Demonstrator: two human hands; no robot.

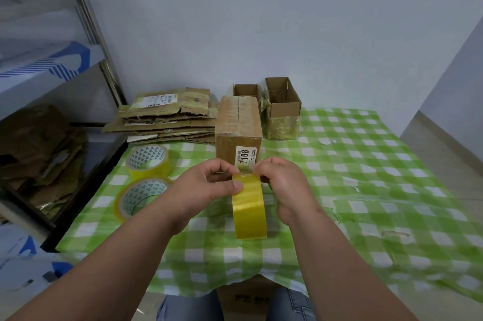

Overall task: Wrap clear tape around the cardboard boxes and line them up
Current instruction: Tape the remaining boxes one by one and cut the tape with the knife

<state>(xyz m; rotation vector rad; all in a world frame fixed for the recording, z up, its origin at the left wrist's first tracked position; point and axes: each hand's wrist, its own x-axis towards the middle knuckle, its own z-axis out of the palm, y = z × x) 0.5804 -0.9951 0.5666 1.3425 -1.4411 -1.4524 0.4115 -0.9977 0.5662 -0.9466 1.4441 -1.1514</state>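
Head view: a yellowish clear tape roll [249, 208] was held on edge over the tabletop's [366, 164] near-middle, hole axis running left-right. It was gripped by the left hand [209, 187], thumb on its rim; its loose end was pinched by the right hand [282, 185]. A closed brown cardboard box [239, 127], label facing the near edge, was set behind, long axis running toward the far edge.

Three tape rolls: one [249, 207] between the hands, two [147, 160] [139, 196] left of them. Three boxes beyond the hands: one closed [237, 127], two open [247, 90] [282, 109]. One stack of flattened cardboard [167, 119], far left.
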